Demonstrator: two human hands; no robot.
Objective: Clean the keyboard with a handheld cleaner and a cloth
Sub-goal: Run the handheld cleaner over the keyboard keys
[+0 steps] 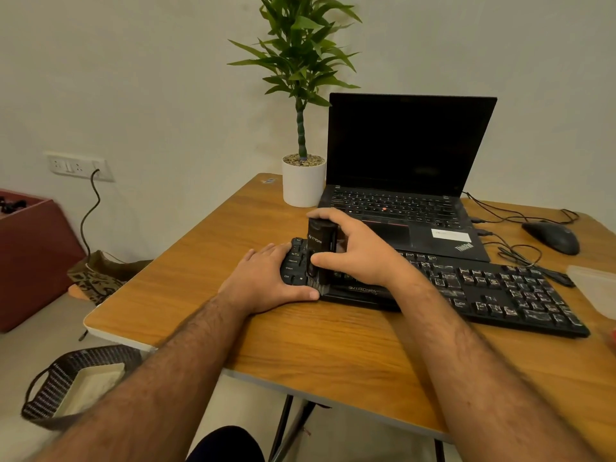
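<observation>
A black keyboard (pixel 483 288) lies across the wooden table (pixel 333 341), its keys dusted with white specks. My right hand (pixel 356 251) grips a black handheld cleaner (pixel 320 251), which stands upright with its nozzle down on the keyboard's left keys. My left hand (pixel 266 278) rests flat over the keyboard's left end, fingers straight and thumb along the front edge. No cloth is in view.
An open black laptop (pixel 406 181) stands behind the keyboard, with a white potted plant (pixel 303 185) to its left. A black mouse (pixel 551 236) and its cables lie at the right. A translucent container (pixel 596 288) sits at the right edge. A woven basket (pixel 76 385) sits on the floor at the left.
</observation>
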